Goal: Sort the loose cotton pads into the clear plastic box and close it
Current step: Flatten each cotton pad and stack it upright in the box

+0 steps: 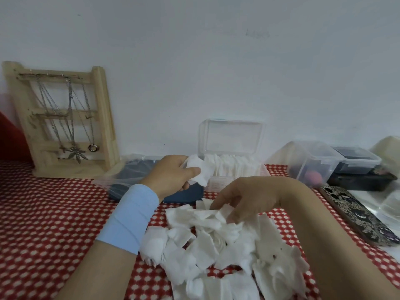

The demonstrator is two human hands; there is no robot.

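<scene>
Pinching a few cotton pads (200, 172) between thumb and curled fingers, the left hand (173, 174) hovers at about eleven o'clock from the loose pile (216, 245), just beside the left end of the clear plastic box (233, 167). The box stands at twelve o'clock from the pile, against the wall. Its lid (231, 137) is tipped up and back, which leaves the mouth free for loading, and a row of pads already stands on edge inside, probably packed that way so that more will fit. The right hand (244, 198) reaches down into the far side of the pile with its fingers bent among the pads; whether they have pinched one or only touch them I cannot tell. The split looks deliberate: one hand gathers while the other collects a small stack to drop in. Most of the pads lie heaped on the red-patterned bench (43, 213), so the sorting seems far from done and the closing is not yet due. A wooden jewellery stand (62, 120) leans at nine o'clock, and a patterned phone (357, 215) lies at three.
</scene>
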